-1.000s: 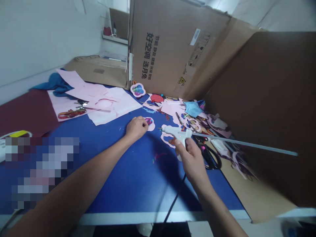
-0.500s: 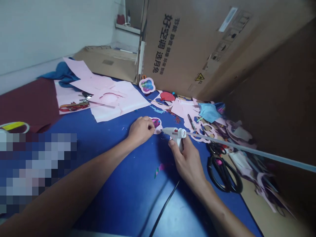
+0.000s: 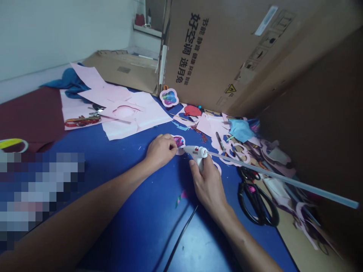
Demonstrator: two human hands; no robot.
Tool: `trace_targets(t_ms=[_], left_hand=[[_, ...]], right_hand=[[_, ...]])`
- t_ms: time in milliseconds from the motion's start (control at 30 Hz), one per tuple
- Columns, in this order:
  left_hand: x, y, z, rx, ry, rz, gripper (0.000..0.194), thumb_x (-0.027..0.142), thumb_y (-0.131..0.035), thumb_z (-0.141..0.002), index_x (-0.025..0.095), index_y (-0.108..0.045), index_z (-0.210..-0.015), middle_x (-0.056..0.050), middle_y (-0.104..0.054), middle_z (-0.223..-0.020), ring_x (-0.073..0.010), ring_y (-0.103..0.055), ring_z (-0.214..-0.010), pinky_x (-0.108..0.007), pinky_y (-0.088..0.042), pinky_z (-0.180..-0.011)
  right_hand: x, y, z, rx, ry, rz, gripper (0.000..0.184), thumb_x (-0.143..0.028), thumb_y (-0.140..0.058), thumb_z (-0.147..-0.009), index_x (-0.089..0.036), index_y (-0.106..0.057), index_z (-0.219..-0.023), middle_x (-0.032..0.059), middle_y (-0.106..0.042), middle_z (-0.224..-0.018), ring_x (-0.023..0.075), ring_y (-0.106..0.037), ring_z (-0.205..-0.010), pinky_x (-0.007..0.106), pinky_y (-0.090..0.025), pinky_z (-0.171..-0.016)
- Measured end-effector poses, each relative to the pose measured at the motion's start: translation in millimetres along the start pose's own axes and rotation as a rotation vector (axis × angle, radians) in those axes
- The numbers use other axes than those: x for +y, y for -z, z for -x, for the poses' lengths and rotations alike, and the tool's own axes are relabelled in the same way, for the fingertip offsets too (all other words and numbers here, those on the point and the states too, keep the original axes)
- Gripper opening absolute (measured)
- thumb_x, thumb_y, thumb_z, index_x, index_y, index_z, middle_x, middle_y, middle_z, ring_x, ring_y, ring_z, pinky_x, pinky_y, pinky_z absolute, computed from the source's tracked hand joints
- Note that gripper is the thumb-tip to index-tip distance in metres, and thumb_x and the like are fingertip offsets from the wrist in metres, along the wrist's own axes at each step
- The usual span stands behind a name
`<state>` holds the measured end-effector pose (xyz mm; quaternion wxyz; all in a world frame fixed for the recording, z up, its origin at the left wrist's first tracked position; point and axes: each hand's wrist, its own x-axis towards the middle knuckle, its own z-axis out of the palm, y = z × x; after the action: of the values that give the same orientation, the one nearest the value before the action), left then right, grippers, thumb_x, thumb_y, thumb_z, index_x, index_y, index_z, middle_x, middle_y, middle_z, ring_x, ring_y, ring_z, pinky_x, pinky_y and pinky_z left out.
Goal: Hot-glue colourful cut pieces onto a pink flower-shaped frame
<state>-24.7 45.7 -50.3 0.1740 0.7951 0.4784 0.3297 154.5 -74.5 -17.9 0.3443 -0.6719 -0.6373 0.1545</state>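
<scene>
My right hand [image 3: 208,183] is wrapped round a white hot glue gun [image 3: 196,152]. A long translucent glue stick [image 3: 278,175] juts from its back end, and a black cord [image 3: 180,240] trails below the hand. The gun's nozzle points left, at or close to the edge of a small pink paper flower [image 3: 179,140] with a shiny magenta middle. My left hand [image 3: 162,150] is closed at that flower's left edge, pinching it; the fingertips partly cover it. I cannot tell whether glue is coming out.
Black scissors [image 3: 258,204] lie to the right on the blue table [image 3: 127,230]. Pink paper sheets [image 3: 136,109] spread at the back left. A finished-looking flower [image 3: 169,98] leans near the large cardboard box [image 3: 221,49]. Paper scraps [image 3: 211,124] and a light blue cloth [image 3: 241,129] pile up along the right.
My right hand has brought the glue gun slightly left, so its nozzle is nearer the flower. The glue stick's far end now shows. My left hand keeps its place on the flower.
</scene>
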Motion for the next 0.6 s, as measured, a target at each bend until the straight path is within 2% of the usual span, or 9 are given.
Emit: trace_targets(t_ms=[267, 600], left_hand=[[1.0, -0.7, 0.7, 0.011, 0.001, 0.009, 0.024, 0.008, -0.071, -0.091, 0.023, -0.074, -0.072, -0.002, -0.081, -0.104, -0.0233, -0.072, -0.103, -0.042, -0.052, -0.1], [0.8, -0.6, 0.6, 0.002, 0.002, -0.004, 0.025, 0.01, -0.071, -0.092, 0.023, -0.073, -0.071, -0.002, -0.081, -0.105, -0.0236, -0.071, -0.102, -0.043, -0.053, -0.099]], right_hand=[[1.6, -5.1, -0.3, -0.011, 0.004, -0.022, 0.026, -0.052, -0.046, -0.108, -0.027, -0.053, -0.105, 0.0072, -0.071, -0.087, 0.0284, -0.064, -0.08, 0.038, -0.043, -0.074], [2.0, -7.8, 1.5, -0.02, 0.0, -0.009, 0.029, -0.053, -0.042, -0.108, -0.026, -0.052, -0.108, 0.011, -0.073, -0.092, 0.0317, -0.068, -0.085, 0.041, -0.045, -0.076]])
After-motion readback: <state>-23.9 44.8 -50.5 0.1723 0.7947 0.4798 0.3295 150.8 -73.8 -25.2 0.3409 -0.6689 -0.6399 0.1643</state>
